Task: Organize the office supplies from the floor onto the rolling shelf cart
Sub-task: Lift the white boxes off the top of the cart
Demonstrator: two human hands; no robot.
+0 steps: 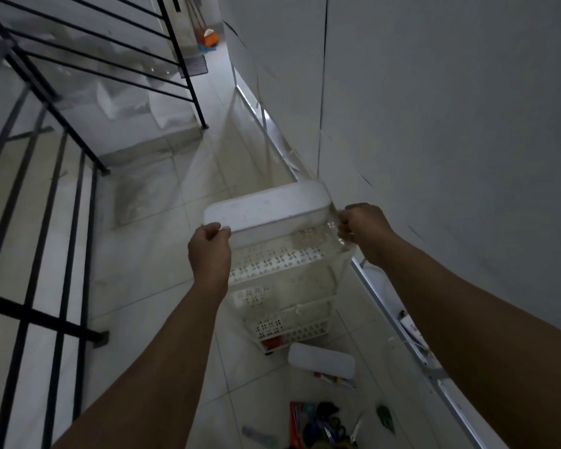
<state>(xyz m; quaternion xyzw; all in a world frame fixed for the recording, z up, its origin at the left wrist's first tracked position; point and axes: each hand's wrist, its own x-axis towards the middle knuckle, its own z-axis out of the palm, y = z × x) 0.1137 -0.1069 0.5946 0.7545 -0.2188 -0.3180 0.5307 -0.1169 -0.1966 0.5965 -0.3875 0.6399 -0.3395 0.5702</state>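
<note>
A white plastic rolling shelf cart (pixel 266 205) with perforated tiers stands on the tiled floor close to the wall. My left hand (pixel 209 251) grips the near left edge of its top, and my right hand (pixel 361 231) grips the near right corner. A red item (pixel 270 343) lies in the lowest tier. On the floor near me lie a white oblong case (pixel 321 358), some markers (pixel 334 380), a heap of scissors and coloured supplies (pixel 318 422), a green item (pixel 385 416) and a clear ruler-like piece (pixel 259 436).
A grey wall (pixel 434 124) rises right beside the cart, with a metal floor track (pixel 399 325) along its base. Black stair railing (pixel 46 222) bounds the left. White bags (pixel 123 102) lie on the stairs; an orange broom (pixel 209 37) stands at the far end.
</note>
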